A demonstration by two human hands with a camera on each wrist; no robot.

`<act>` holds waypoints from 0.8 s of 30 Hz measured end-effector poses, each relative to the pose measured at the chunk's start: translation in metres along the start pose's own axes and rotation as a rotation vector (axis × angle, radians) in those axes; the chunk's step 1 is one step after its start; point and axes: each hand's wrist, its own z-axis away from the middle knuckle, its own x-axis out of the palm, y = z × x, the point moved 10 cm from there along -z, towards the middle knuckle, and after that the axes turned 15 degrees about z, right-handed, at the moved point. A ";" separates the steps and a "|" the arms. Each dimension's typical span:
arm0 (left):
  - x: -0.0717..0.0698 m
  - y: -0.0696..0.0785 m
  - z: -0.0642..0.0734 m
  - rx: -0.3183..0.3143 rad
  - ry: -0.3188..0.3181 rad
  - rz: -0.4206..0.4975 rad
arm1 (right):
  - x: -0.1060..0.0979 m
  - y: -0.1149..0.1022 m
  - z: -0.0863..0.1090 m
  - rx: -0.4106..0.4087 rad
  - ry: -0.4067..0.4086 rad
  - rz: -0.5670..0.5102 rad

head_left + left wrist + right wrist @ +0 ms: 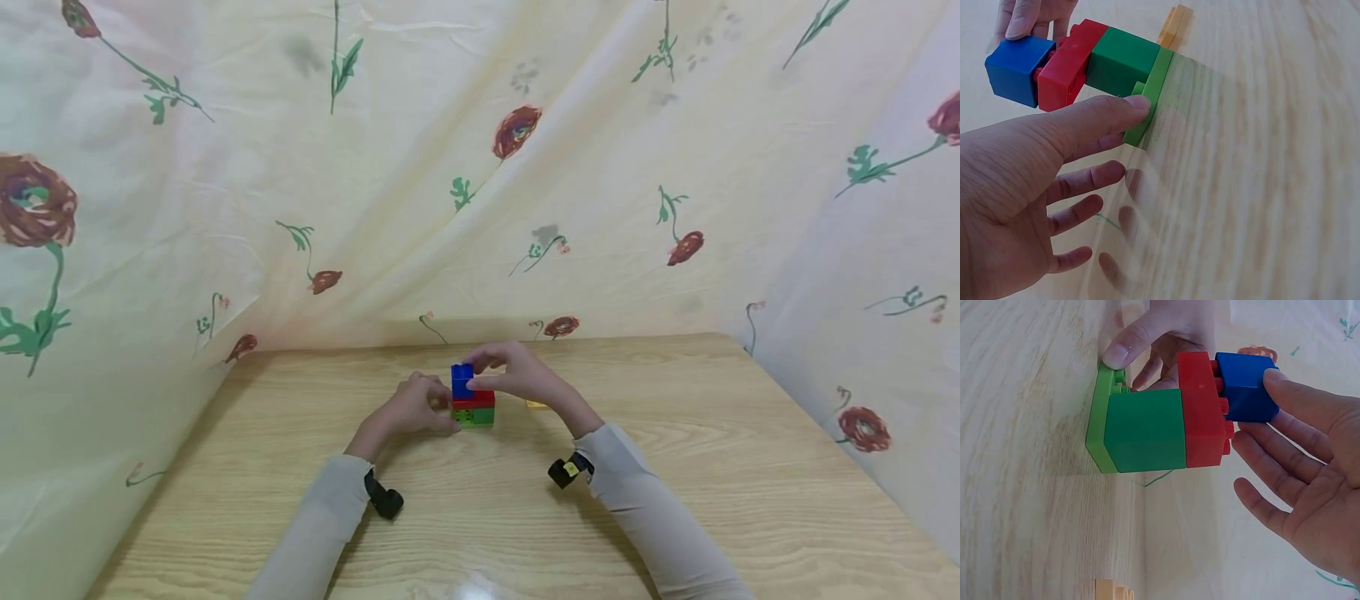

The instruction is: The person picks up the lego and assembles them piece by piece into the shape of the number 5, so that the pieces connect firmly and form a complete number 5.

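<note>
Holding 1 boxy, smooth-sided blue brick (pixel 1244 390).

In the head view, your right hand (pixel 517 373) covers part of the blue brick (pixel 461 383), and your right wrist hides part of the orange block (pixel 537 406); the studs are too small to count. The lower edge cuts your sleeves (pixel 322 517). The right wrist view crops that orange block. In the left wrist view, your left hand (pixel 1041 181) has its index finger mostly hidden behind the thumb, obscuring its contact with the light green base (pixel 1155 90).
</note>
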 end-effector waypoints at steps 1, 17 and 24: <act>0.000 0.001 0.000 0.007 -0.001 -0.001 | 0.000 0.000 0.000 -0.003 -0.001 -0.001; 0.000 0.001 0.001 -0.003 -0.002 0.011 | -0.001 -0.002 0.000 -0.005 -0.012 -0.002; 0.000 0.000 0.000 -0.004 -0.001 0.009 | -0.001 0.000 0.001 0.013 -0.013 0.024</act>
